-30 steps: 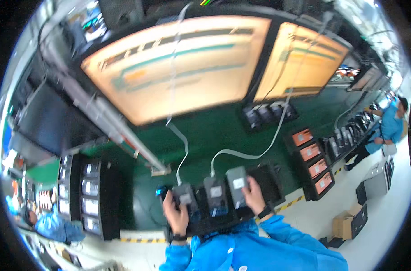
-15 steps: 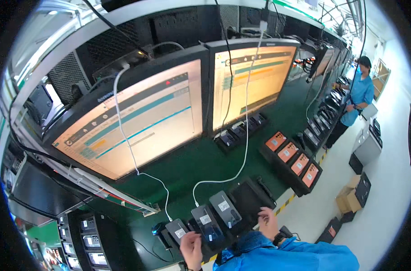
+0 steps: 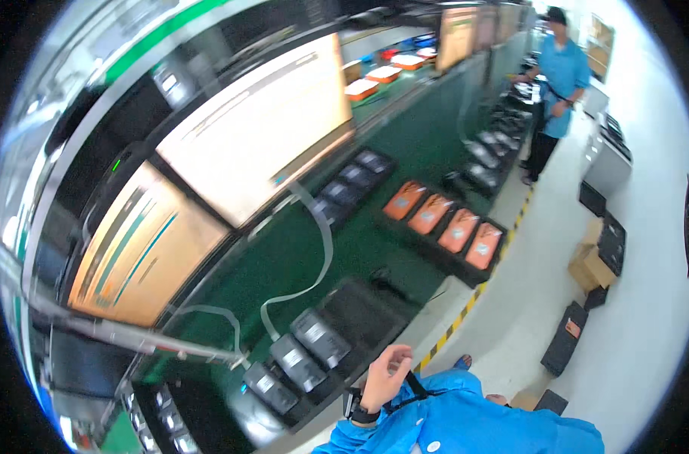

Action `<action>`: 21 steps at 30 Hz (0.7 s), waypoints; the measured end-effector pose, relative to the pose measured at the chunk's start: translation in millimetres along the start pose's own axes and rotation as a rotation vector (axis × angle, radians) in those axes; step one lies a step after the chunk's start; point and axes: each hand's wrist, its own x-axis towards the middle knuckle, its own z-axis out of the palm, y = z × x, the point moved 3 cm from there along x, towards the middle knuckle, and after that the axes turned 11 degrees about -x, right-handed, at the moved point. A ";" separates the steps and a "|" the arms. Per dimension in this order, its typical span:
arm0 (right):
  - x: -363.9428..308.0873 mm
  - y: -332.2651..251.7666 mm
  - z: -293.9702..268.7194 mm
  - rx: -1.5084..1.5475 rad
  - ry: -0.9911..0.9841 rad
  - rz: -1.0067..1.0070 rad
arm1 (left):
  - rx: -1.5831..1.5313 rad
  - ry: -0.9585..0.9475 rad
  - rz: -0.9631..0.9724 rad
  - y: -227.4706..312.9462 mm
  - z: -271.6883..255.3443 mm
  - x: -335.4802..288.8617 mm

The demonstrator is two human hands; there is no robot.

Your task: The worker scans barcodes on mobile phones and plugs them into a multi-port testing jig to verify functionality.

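Note:
My left hand point(image 3: 387, 377) is raised near the front edge of the bench, with a dark watch at its wrist. Its fingers are loosely bent and apart, and nothing shows in them. Beside it a black tray point(image 3: 365, 312) holds three dark phones with white labels: a left phone point(image 3: 270, 389), a middle phone point(image 3: 298, 363) and a right phone point(image 3: 321, 338). White cables point(image 3: 325, 265) run down to the left and middle phones. Past my blue sleeve a small skin-coloured patch point(image 3: 496, 399) may be my right hand; its fingers are hidden.
Beyond lies a black tray point(image 3: 452, 266) of several orange-faced phones. Lit monitors point(image 3: 253, 129) line the back of the green bench point(image 3: 231, 299). A co-worker point(image 3: 562, 72) stands far along it. Right of the striped floor tape point(image 3: 454, 331) are a cardboard box point(image 3: 592, 261) and black trays point(image 3: 564, 340).
My view has swung to the right and blurred. My left hand has come away from the left phone to the tray's right. My right hand has drawn back from the tray's right edge.

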 end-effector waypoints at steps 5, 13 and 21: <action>72.8 30.7 -47.9 -0.032 0.292 -0.002 | 0.137 -0.386 -0.117 -17.4 143.9 57.0; 100.3 -128.0 -260.1 0.631 0.157 -0.030 | 0.037 -0.666 -0.144 -33.7 328.2 129.7; 182.5 -270.9 -389.4 0.727 0.127 -0.358 | -0.016 -0.731 -0.153 -63.1 431.6 269.1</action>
